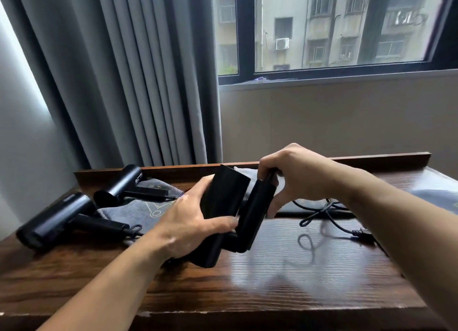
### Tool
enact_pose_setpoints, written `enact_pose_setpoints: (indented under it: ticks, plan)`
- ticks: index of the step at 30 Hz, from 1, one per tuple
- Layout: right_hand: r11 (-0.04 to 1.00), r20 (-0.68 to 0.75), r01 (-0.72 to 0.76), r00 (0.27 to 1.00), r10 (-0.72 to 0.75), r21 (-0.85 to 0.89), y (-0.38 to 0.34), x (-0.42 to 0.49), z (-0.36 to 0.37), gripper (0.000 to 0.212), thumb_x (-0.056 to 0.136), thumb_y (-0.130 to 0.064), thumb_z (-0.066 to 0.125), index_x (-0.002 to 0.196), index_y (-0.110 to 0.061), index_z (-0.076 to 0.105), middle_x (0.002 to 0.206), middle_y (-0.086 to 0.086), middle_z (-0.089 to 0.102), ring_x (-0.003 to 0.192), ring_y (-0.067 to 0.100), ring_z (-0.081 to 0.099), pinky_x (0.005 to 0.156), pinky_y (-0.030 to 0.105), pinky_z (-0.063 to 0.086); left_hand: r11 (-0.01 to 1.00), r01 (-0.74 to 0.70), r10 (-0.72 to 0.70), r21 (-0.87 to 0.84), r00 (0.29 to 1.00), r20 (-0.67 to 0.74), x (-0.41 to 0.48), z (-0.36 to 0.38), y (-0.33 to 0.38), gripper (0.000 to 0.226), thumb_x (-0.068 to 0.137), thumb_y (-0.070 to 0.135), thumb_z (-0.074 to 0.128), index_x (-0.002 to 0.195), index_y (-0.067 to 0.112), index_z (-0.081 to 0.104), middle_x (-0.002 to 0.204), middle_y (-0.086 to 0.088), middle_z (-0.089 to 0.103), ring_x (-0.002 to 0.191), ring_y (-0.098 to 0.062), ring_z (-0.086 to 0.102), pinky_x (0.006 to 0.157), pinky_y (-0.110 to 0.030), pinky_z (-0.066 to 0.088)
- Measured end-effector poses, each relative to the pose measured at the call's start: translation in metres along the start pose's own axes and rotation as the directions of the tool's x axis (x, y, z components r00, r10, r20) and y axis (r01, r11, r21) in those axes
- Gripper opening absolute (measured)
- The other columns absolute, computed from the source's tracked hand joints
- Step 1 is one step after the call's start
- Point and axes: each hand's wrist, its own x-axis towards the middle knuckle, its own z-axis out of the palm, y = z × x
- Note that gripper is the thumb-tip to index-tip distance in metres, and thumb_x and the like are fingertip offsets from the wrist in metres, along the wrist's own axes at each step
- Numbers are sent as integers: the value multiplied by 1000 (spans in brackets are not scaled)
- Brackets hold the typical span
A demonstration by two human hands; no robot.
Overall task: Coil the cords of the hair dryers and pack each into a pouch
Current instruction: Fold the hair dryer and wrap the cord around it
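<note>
I hold a black hair dryer (224, 201) above the middle of the wooden table (297, 276). My left hand (190, 221) grips its barrel. My right hand (295, 179) grips the end of its folding handle (259, 209), where the cord leaves it. The black cord (329, 216) trails loose over the table to the right, ending in a plug (364, 232). Two more black hair dryers lie at the left: one near the front (57, 221), one further back (119, 187). Grey pouches (143, 206) with a yellow print lie under and beside them.
A raised wooden lip (371, 158) runs along the table's back edge. Grey curtains (124, 77) hang behind the left side, a window (334, 28) above the right. Another grey pouch (436, 196) lies at the far right edge of the table.
</note>
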Motion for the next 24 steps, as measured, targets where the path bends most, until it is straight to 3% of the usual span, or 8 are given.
enact_pose_setpoints:
  ticks: [4, 7, 9, 12, 14, 16, 18, 24]
  plan:
    - [995, -32, -19, 999, 22, 100, 6, 2, 4, 75, 34, -58, 97, 93, -35, 57, 72, -13, 56, 64, 9, 52, 60, 22, 46, 995, 15, -14, -96, 1000, 18, 0, 2, -4, 65, 66, 47, 82, 126, 38, 57, 109, 4, 73, 104, -17, 70, 92, -44, 56]
    - [938, 3, -48, 999, 49, 344, 25, 5, 2, 62, 51, -34, 99, 99, -29, 61, 67, -12, 51, 61, 10, 45, 61, 26, 42, 926, 45, -45, -374, 999, 9, -1, 3, -10, 62, 65, 37, 83, 123, 28, 62, 114, -7, 72, 109, -30, 69, 93, -47, 57]
    - [798, -27, -66, 994, 102, 600, 40, 7, 4, 44, 68, -14, 92, 102, -16, 63, 68, 0, 53, 64, 16, 49, 63, 31, 44, 807, 64, -67, -587, 998, 17, -1, 7, -9, 60, 67, 29, 82, 123, 20, 63, 117, -19, 70, 104, -36, 69, 86, -48, 59]
    - [544, -59, -159, 930, 362, 824, 44, 12, 26, 20, 87, -9, 75, 101, -10, 61, 78, 14, 55, 63, 21, 53, 63, 36, 56, 674, 60, -94, -737, 996, -6, 8, 22, -2, 60, 68, 27, 81, 124, 15, 62, 119, -28, 66, 99, -39, 68, 83, -51, 58]
    - [604, -68, -234, 898, 434, 762, 35, 17, 46, 13, 96, -11, 66, 103, -16, 58, 81, 11, 60, 58, 22, 54, 59, 39, 55, 616, 63, -144, -785, 989, -33, 17, 34, 5, 62, 67, 28, 81, 125, 15, 62, 121, -28, 66, 99, -38, 69, 82, -50, 59]
    - [830, -105, -277, 923, 370, 483, 20, 15, 59, 15, 95, -10, 56, 106, -20, 52, 82, 5, 64, 64, 25, 57, 61, 40, 52, 543, 69, -190, -837, 981, -42, 25, 43, 10, 65, 70, 28, 80, 130, 11, 61, 125, -31, 64, 106, -45, 67, 84, -51, 58]
    - [938, -119, -224, 958, 262, 265, 8, 6, 65, 22, 94, -7, 49, 111, -20, 50, 79, -5, 61, 69, 20, 49, 62, 34, 43, 479, 55, -232, -876, 971, -66, 32, 46, 10, 69, 71, 30, 80, 133, 5, 59, 128, -33, 62, 117, -52, 61, 89, -54, 57]
    - [996, -100, -75, 992, 71, -43, 0, -10, 68, 13, 103, -28, 47, 115, -29, 51, 101, 7, 68, 95, 32, 58, 70, 38, 34, 439, -9, -373, -899, 908, -191, 41, 48, 5, 66, 72, 29, 84, 130, 10, 59, 128, -32, 62, 116, -51, 62, 94, -68, 52]
